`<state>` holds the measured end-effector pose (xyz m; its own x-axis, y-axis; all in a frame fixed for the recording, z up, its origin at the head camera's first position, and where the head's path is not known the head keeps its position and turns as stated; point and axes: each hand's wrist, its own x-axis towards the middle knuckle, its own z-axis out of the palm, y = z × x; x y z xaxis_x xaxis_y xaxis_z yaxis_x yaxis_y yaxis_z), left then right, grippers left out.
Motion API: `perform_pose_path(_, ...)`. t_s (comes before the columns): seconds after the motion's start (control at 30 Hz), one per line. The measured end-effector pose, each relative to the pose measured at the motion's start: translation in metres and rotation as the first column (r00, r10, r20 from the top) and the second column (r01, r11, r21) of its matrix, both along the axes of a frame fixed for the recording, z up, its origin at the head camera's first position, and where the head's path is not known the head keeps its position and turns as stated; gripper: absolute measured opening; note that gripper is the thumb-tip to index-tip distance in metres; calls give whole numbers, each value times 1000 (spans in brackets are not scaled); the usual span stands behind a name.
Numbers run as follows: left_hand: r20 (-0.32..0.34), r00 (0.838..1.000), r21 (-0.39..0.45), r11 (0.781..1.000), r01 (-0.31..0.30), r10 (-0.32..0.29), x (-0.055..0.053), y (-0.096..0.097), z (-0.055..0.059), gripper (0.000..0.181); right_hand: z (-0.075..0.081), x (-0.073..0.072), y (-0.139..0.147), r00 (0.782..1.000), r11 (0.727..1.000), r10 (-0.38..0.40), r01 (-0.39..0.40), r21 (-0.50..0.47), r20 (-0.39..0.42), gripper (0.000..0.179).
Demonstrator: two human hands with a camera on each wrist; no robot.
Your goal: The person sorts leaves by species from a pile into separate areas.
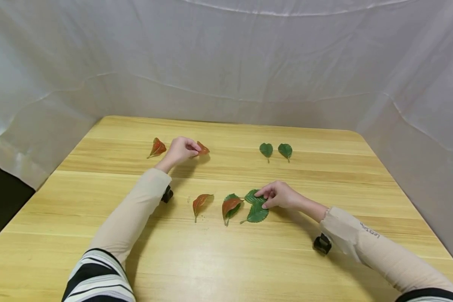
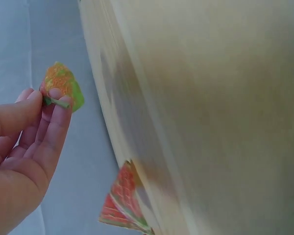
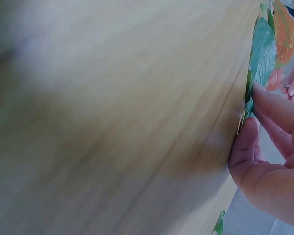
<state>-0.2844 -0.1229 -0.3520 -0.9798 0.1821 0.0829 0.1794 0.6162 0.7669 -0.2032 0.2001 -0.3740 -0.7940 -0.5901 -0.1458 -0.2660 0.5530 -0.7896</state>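
Wood-grain tabletop (image 1: 211, 260); toward its far edge, the left hand (image 1: 180, 151) pinches a red leaf (image 1: 204, 149) near its stem (image 2: 62, 104), likely for firm hold; the right hand (image 1: 281, 195) touches two green leaves (image 1: 256, 213) mid-table; pinching, I cannot tell.

Pale yellow wooden desk (image 1: 211, 264) with grain running crosswise, rounded far corners and a soft glare of light near the front. Behind and along both sides, greyish-white, slightly glossy hanging fabric (image 1: 226, 58), creased, with thin wavy seam-like lines across. At far left, below the fabric's lower edge, a black patch (image 1: 1, 197) beside the desk.
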Motion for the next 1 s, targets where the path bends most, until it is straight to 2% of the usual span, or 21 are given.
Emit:
perform_pose_path(0.3,40,998,19,999,-40,39,-6,-9,-4,7,0,0,-1,1000,1000,1,-1,-3,-3,33)
perform_pose_path(0.53,66,997,2,999,-34,34,-9,-12,-5,7,1,0,-1,1000,1000,3,-3,-9,6,33)
perform_pose_path(0.87,179,983,-17,999,31,-27,-7,-12,-6,10,0,0,-1,1000,1000,2,-2,-4,3,32)
perform_pose_path(1.0,194,979,-29,997,67,-60,-7,-13,-6,9,1,0,-2,1000,1000,5,-5,-3,3,32)
